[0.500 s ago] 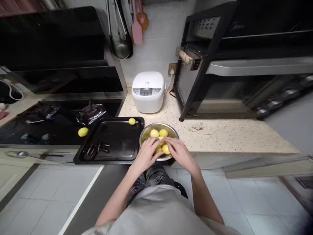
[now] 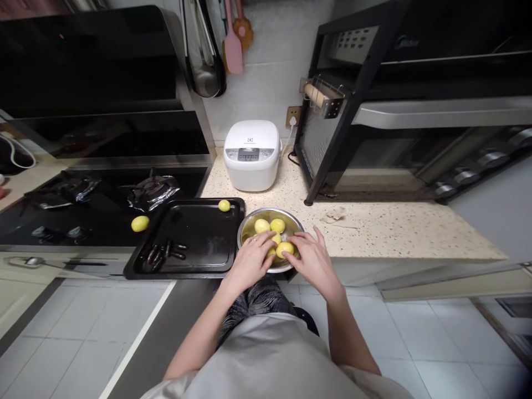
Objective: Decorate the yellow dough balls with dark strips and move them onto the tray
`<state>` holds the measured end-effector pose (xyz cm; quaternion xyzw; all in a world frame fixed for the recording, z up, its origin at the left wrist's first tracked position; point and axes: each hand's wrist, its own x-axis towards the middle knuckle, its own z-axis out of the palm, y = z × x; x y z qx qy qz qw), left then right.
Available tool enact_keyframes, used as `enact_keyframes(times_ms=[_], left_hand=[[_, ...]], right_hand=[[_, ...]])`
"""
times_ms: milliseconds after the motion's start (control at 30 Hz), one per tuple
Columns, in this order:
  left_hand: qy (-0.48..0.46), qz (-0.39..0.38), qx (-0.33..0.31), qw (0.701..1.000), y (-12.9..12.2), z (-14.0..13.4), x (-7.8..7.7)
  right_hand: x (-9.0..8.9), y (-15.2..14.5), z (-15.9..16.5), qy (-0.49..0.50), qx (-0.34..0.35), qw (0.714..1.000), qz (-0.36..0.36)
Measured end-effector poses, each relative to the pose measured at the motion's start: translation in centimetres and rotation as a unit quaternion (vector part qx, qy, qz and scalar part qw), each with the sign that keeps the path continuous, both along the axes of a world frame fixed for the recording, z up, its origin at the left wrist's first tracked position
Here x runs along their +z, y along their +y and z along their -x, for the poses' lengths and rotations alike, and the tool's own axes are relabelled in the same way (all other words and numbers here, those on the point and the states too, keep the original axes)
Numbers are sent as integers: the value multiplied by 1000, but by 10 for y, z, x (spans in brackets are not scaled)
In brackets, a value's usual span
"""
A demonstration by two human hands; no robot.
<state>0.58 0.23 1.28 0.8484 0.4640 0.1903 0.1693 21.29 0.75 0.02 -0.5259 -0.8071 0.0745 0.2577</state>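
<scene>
Several yellow lemons (image 2: 277, 225) lie in a round metal bowl (image 2: 300, 221) at the counter's front edge. My right hand (image 2: 313, 263) reaches in from the right, thumb and fingertips closed on a lemon (image 2: 285, 249) near the bowl's front. Over the bowl's left side, the fingers of my left hand (image 2: 247, 259) curve round another lemon (image 2: 271, 252), which they partly hide.
Left of the bowl is a black baking tray (image 2: 199, 238) holding a small lemon (image 2: 224, 205) and dark, glossy pieces (image 2: 154, 258). Another lemon (image 2: 140, 223) sits by the stove (image 2: 103, 221). Behind stands a white rice cooker (image 2: 251, 166); an oven (image 2: 386, 160) is at right.
My right hand has shifted slightly right, its fingers now on the front lemon, which has moved a little. My left hand stays almost where it was.
</scene>
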Motion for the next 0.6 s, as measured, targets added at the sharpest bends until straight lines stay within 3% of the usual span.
enact_keyframes(times_ms=[233, 433, 600], left_hand=[[-7, -23, 49, 998, -2, -6, -7], [-39, -32, 54, 997, -3, -7, -10], [-159, -42, 39, 986, 2, 4, -8]], right_hand=[[2, 6, 11, -9, -1, 1000, 0], [4, 1, 25, 12, -23, 999, 31], [0, -1, 26, 47, -33, 997, 55]])
